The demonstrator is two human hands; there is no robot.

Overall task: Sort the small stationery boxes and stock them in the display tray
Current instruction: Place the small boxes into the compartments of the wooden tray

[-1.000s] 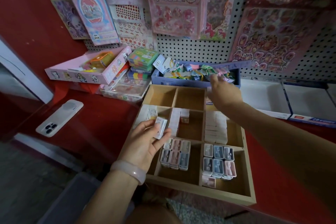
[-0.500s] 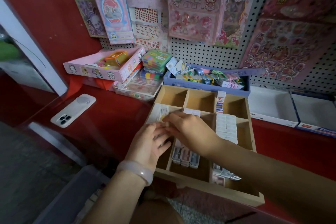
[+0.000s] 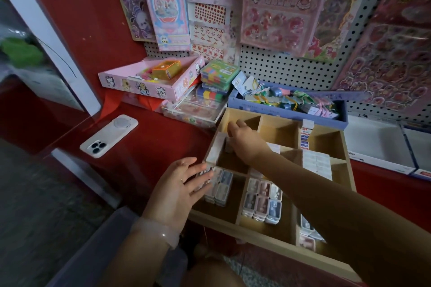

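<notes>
The wooden display tray (image 3: 347, 165) lies on the red counter, split into several compartments. My right hand (image 3: 247, 141) reaches into the middle-left compartment, its fingers closed on a small white box (image 3: 229, 147) beside a row of white boxes (image 3: 215, 150) standing along the left wall. My left hand (image 3: 184, 184) is open with its fingers spread, its fingertips resting on the pastel boxes (image 3: 221, 190) in the front-left compartment. More pastel boxes (image 3: 262, 202) fill the front-middle compartment. White boxes (image 3: 316, 163) are stacked in the right-middle compartment, and one labelled box (image 3: 306, 134) stands upright at the back.
A white phone (image 3: 108, 136) lies on the counter to the left. Behind the tray stand a blue box of mixed items (image 3: 286, 114), a pink carton (image 3: 151, 84), stacked colourful packs (image 3: 219, 74) and a clear case (image 3: 191, 110). White trays (image 3: 377, 144) sit at the right. Sticker packs hang on the pegboard (image 3: 279, 65).
My right hand came back from the blue box, took the small white box from my left hand, and carried it into the middle-left compartment. My left hand opened and dropped onto the pastel boxes.
</notes>
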